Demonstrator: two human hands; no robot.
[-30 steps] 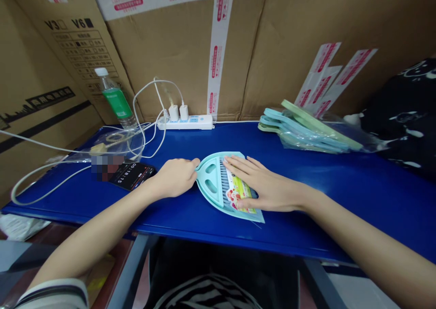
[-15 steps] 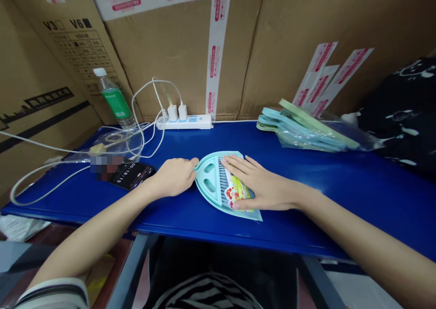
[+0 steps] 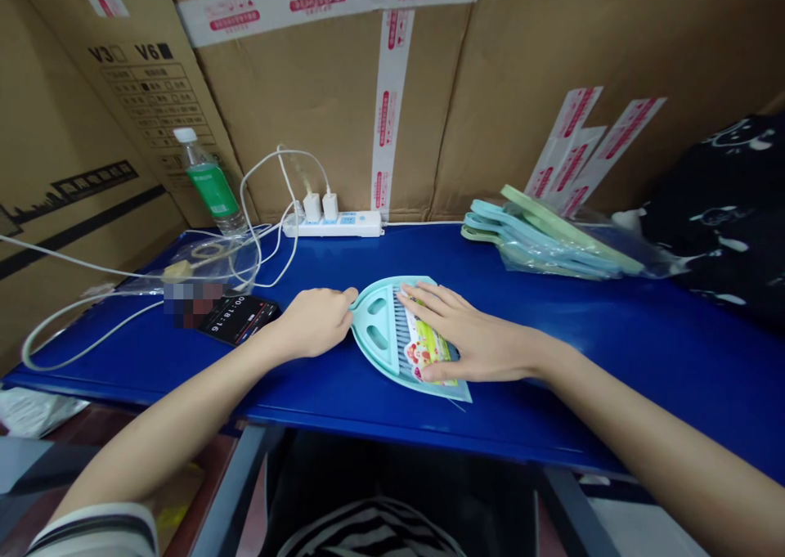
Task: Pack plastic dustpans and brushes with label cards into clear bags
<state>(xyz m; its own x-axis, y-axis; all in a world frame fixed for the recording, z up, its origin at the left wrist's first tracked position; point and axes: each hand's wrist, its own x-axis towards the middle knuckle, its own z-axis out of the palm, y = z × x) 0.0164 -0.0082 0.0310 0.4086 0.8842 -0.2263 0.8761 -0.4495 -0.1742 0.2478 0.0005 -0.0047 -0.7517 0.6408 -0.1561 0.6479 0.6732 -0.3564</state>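
A mint-green dustpan (image 3: 363, 349) lies on the table with its handle end to the left. Nested in it is a small brush (image 3: 374, 321) of the same colour, its grey bristles (image 3: 401, 328) pointing right. A printed card label (image 3: 423, 346) with a cartoon figure covers part of the bristles. My left hand (image 3: 320, 321) is closed around the handle end, hiding most of it. Flat over the label and bristles rests my right hand (image 3: 469, 332), fingers stretched out and slightly apart, covering the right part of the pan.
Several green and blue dustpan sets (image 3: 545, 234) in clear plastic lie at the back right, near a dark patterned cloth (image 3: 724, 213). A power strip (image 3: 343, 224) with white cables, a bottle (image 3: 212, 185) and a phone (image 3: 242, 318) are on the left. Cardboard (image 3: 307, 99) stands behind.
The view has tilted up slightly, so things sit a little lower in the picture. The phone's timer has advanced one second. Both hands keep their places on the dustpan and brush.
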